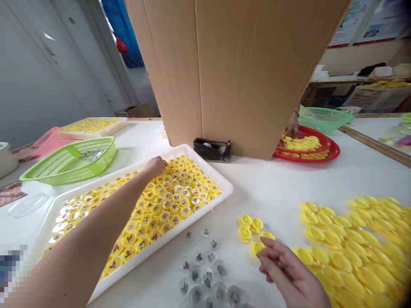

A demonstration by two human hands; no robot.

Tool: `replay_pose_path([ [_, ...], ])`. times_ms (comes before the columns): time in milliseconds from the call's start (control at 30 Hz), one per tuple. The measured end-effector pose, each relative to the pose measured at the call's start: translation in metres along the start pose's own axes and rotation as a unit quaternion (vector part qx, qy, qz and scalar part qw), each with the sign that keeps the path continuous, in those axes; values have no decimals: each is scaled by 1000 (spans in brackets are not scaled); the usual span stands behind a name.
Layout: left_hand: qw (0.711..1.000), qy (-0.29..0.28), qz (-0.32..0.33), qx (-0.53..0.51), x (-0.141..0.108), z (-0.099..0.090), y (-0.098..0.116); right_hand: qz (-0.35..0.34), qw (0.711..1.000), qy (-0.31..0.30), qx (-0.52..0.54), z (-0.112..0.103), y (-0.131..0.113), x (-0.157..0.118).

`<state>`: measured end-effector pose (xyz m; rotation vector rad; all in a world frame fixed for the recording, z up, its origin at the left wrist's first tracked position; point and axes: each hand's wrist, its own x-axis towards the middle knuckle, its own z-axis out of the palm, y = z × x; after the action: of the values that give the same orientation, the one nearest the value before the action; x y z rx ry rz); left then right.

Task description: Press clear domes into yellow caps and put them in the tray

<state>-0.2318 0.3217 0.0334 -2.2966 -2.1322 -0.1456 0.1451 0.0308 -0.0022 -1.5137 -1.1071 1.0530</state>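
Note:
My left hand [155, 167] reaches over a white tray [221, 194] filled with round yellow pieces [165, 216] that bear small printed figures under a shiny top. Its fingers are closed at the tray's far edge, and what they pinch is hidden. Beside several loose yellow caps [245, 233], my right hand [285, 269] hovers low over the table, thumb and forefinger slightly apart with nothing seen between them. Clear round discs [207, 278] with dark printed figures lie between the tray and this hand. A large spread of yellow caps [353, 252] covers the table at right.
A tall cardboard sheet [237, 72] stands behind a black tape dispenser [212, 149]. Left are a green basket [69, 164], a pink container [45, 143] and another filled tray [93, 127]. Behind the cardboard, another person's hand [293, 126] touches yellow pieces in red trays [334, 152].

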Motion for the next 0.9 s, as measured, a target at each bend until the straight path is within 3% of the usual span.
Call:
replay_pose_path([
  [133,1000,5,-11,1,-7,-11,5,-11,996,59,-72,-14,1,6],
  [233,999,34,7,-22,-31,-31,31,-65,976,52,-201,-19,-2,14],
  [333,985,104,73,-115,-87,-55,77,-131,929,-11,-346,-23,-11,29],
  [433,960,111,145,-213,-163,-67,124,-153,870,-63,-464,-29,-19,44],
  [500,942,81,173,-276,-208,-60,148,-154,848,-92,-499,-33,-20,50],
  [600,924,0,138,-357,-250,-35,168,-153,841,-115,-506,-37,-14,54],
  [733,907,-58,65,-411,-260,-3,177,-152,846,-102,-500,-37,-2,55],
  [900,879,-52,19,-473,-252,10,178,-159,858,-88,-480,-38,5,50],
])
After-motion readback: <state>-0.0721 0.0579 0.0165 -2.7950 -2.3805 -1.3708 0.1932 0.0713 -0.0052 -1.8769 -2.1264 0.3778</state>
